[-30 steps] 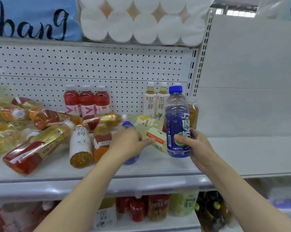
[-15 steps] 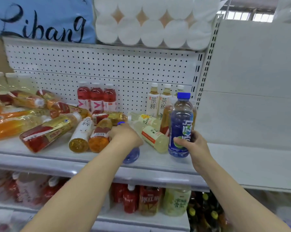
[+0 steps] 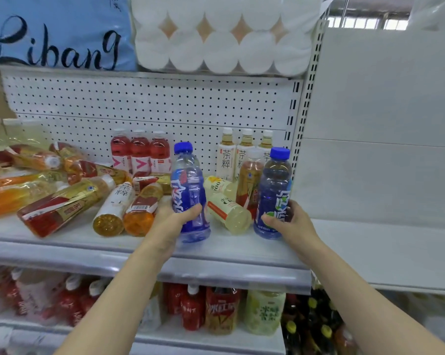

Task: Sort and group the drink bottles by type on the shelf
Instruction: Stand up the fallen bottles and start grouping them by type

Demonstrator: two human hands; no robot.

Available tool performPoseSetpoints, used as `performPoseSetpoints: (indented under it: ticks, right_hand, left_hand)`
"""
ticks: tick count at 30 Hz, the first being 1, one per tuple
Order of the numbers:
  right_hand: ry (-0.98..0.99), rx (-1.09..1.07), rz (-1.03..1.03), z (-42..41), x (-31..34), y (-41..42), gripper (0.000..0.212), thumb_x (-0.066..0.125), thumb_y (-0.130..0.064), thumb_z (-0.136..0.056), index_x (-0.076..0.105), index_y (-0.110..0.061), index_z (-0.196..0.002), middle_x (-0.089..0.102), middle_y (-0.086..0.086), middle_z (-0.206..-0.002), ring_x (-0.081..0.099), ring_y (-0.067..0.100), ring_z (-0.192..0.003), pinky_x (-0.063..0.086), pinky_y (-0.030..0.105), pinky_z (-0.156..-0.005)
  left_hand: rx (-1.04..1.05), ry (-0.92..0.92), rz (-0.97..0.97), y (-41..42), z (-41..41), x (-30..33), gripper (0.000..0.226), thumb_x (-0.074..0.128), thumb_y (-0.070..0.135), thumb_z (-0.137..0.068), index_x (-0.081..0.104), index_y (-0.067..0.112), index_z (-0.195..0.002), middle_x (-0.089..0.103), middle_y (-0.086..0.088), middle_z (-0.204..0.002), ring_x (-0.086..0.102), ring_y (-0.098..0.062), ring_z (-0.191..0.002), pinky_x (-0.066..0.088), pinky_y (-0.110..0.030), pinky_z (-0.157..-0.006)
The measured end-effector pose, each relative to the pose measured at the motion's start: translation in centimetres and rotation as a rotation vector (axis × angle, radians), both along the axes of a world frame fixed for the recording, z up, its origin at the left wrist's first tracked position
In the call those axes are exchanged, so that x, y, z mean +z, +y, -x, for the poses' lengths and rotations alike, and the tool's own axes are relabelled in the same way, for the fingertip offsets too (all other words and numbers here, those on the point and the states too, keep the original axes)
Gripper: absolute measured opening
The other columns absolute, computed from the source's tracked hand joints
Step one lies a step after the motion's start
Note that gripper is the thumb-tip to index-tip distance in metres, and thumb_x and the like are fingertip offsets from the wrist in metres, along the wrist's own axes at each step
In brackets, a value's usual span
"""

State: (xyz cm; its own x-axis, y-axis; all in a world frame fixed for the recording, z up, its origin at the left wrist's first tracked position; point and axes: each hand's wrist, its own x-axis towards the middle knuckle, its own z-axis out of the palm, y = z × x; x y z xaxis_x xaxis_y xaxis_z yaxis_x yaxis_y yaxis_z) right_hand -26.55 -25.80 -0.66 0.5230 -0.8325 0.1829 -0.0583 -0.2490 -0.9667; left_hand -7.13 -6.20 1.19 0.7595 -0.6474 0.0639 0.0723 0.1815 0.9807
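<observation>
- Head view: our left hand (image 3: 174,221) now holds a blue bottle (image 3: 189,193) upright, fingers wrapped round it; a second ago that bottle lay flat among the pile under the same hand.
- Our right hand (image 3: 290,224) keeps its grip closed round the second blue bottle (image 3: 273,193), standing near the right end of the shelf (image 3: 62,237).
- We judge the two blues ready to pair.
- Counted upright at the back: three red bottles (image 3: 139,152), three white-labelled tea bottles (image 3: 241,155), one amber bottle (image 3: 249,180).
- Two pale yellow bottles (image 3: 229,213) lie between the blues; the lying heap on the left we cannot count surely.
</observation>
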Motion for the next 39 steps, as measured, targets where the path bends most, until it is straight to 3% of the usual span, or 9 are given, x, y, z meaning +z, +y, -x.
performPoseSetpoints:
  ticks: [5,12,17,23,27,31,34,37,39]
  right_hand:
    - [0.054,-0.017,0.039,0.1,0.2,0.1,0.067,0.086,-0.022,-0.081,0.052,-0.021,-0.138,0.068,-0.007,-0.115,0.065,0.006,-0.100,0.050,0.021,-0.073]
    - [-0.175,-0.347,0.359,0.6,2.9,4.2,0.049,0.081,-0.033,-0.086,0.052,-0.022,-0.124,0.058,-0.005,-0.107,0.059,0.011,-0.096,0.046,0.009,-0.067]
    - [-0.224,0.015,0.330,-1.8,4.6,6.8,0.064,0.085,-0.044,-0.078,0.053,-0.032,-0.132,0.068,-0.009,-0.118,0.066,0.006,-0.109,0.056,0.024,-0.089]
    - [-0.112,0.175,0.208,-2.5,4.9,6.6,0.057,0.085,-0.036,-0.080,0.060,-0.031,-0.132,0.074,-0.011,-0.116,0.071,0.009,-0.106,0.060,0.041,-0.095]
    - [-0.130,0.120,0.218,-1.3,5.3,6.5,0.036,0.083,-0.034,-0.079,0.065,-0.040,-0.109,0.076,-0.014,-0.103,0.072,0.008,-0.097,0.062,0.033,-0.084]
    - [-0.104,0.062,0.245,0.7,5.8,6.2,0.030,0.082,-0.030,-0.082,0.062,-0.044,-0.101,0.072,-0.018,-0.097,0.070,0.001,-0.091,0.057,0.017,-0.068]
    - [-0.066,0.009,0.313,1.6,6.0,5.7,0.024,0.082,-0.031,-0.084,0.065,-0.041,-0.098,0.070,-0.007,-0.105,0.067,0.000,-0.088,0.050,0.011,-0.060]
    - [-0.061,0.000,0.298,2.1,5.9,5.3,0.028,0.081,-0.033,-0.084,0.065,-0.038,-0.106,0.069,-0.003,-0.113,0.065,0.006,-0.097,0.049,0.013,-0.067]
    - [-0.081,-0.006,0.267,2.2,5.8,5.4,0.041,0.082,-0.032,-0.083,0.061,-0.032,-0.117,0.068,-0.010,-0.112,0.065,0.002,-0.098,0.050,0.012,-0.067]
  left_hand:
    - [-0.172,-0.137,-0.041,-2.5,1.1,-0.4,0.074,0.080,-0.013,-0.070,0.053,0.017,-0.133,0.071,-0.004,-0.121,0.066,-0.022,-0.114,0.053,-0.033,-0.090]
    - [-0.231,-0.388,-0.234,-3.6,0.5,-0.6,0.076,0.091,0.017,-0.070,0.048,0.024,-0.133,0.066,0.006,-0.122,0.064,-0.009,-0.109,0.054,-0.031,-0.093]
    - [-0.326,-0.495,-0.231,-3.8,0.8,-0.3,0.069,0.091,0.020,-0.073,0.050,0.022,-0.128,0.066,0.007,-0.119,0.064,-0.008,-0.109,0.051,-0.018,-0.083]
    - [-0.361,-0.315,-0.114,-3.3,-0.5,-0.5,0.046,0.027,0.068,-0.098,0.061,0.052,-0.126,0.049,0.010,-0.152,0.042,-0.008,-0.140,0.031,-0.036,-0.118]
    - [-0.286,-0.539,-0.286,-5.1,1.5,1.7,0.031,0.026,0.061,-0.105,0.037,0.061,-0.133,0.026,0.010,-0.164,0.023,-0.012,-0.150,0.019,-0.040,-0.123]
    - [-0.281,-0.787,-0.604,-8.2,0.6,1.6,0.065,0.007,0.070,-0.098,0.035,0.045,-0.153,0.017,-0.002,-0.169,0.001,-0.025,-0.157,0.000,-0.048,-0.126]
    - [-0.224,-0.827,-0.620,-8.6,0.4,1.7,0.059,0.022,0.058,-0.106,0.065,0.024,-0.126,0.058,-0.010,-0.142,0.043,-0.031,-0.140,0.031,-0.048,-0.115]
    - [0.033,-0.692,-0.564,-7.7,-0.7,1.6,0.061,0.052,0.072,-0.090,0.063,0.013,-0.085,0.068,-0.004,-0.091,0.063,-0.022,-0.087,0.048,-0.035,-0.071]
    - [0.120,-0.647,-0.635,-7.0,-1.9,1.3,0.069,0.072,0.076,-0.069,0.064,0.013,-0.094,0.069,-0.006,-0.102,0.065,-0.021,-0.086,0.052,-0.033,-0.067]
